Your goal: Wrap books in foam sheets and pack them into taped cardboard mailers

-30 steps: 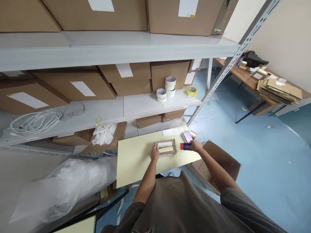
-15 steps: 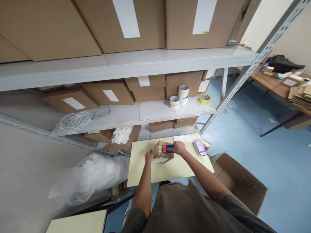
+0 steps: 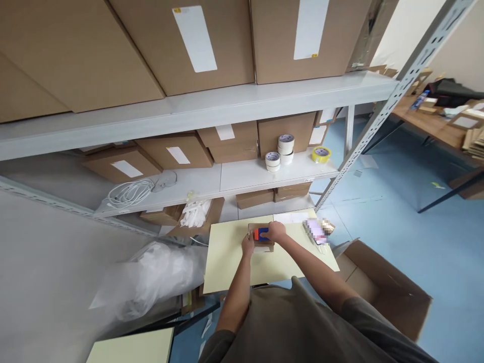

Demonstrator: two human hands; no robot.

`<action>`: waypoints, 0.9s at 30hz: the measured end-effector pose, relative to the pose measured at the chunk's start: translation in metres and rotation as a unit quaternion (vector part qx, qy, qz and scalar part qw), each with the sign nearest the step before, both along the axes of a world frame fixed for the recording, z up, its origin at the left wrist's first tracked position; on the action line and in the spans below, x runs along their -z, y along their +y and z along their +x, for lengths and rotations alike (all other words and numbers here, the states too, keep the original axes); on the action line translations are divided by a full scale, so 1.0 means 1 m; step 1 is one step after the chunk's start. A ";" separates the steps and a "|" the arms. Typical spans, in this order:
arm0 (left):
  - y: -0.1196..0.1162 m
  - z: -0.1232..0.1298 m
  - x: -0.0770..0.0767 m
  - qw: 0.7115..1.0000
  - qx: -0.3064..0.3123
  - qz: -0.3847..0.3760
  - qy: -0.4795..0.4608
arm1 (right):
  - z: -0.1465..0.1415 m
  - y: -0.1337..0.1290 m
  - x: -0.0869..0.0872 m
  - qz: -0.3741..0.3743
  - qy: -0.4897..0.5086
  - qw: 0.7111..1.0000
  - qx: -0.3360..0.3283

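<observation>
While a small cardboard box sits on the pale tabletop, our right hand grips a blue-and-orange tool over it; our left hand is at its left edge, grip impossible to tell.

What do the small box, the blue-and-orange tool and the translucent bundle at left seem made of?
Small box: cardboard, matte, from its plain brown faces. Blue-and-orange tool in the right hand: perhaps plastic, given its solid, bright colours; finish unclear. Translucent bundle: probably thin plastic film, slightly glossy, with crinkled folds.
</observation>
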State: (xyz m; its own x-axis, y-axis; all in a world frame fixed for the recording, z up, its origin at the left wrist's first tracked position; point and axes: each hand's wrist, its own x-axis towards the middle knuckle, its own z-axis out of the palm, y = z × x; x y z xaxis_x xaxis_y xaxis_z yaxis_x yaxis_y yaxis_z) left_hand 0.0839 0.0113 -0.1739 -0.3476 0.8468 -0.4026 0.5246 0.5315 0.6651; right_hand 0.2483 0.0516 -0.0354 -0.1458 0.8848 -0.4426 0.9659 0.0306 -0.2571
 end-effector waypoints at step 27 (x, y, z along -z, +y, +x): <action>0.007 0.012 0.007 0.999 0.019 -0.010 0.049 | 0.129 -0.043 0.127 -0.019 -0.018 0.972 0.232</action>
State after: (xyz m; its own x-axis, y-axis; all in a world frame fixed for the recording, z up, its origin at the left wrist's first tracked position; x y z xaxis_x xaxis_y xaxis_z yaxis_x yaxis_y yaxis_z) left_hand 0.0959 0.0181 -0.1813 -0.3540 0.8524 -0.3849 0.6063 0.5225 0.5994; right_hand 0.3773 0.0086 -0.1621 0.2817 0.8349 -0.4729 0.8815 -0.4199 -0.2161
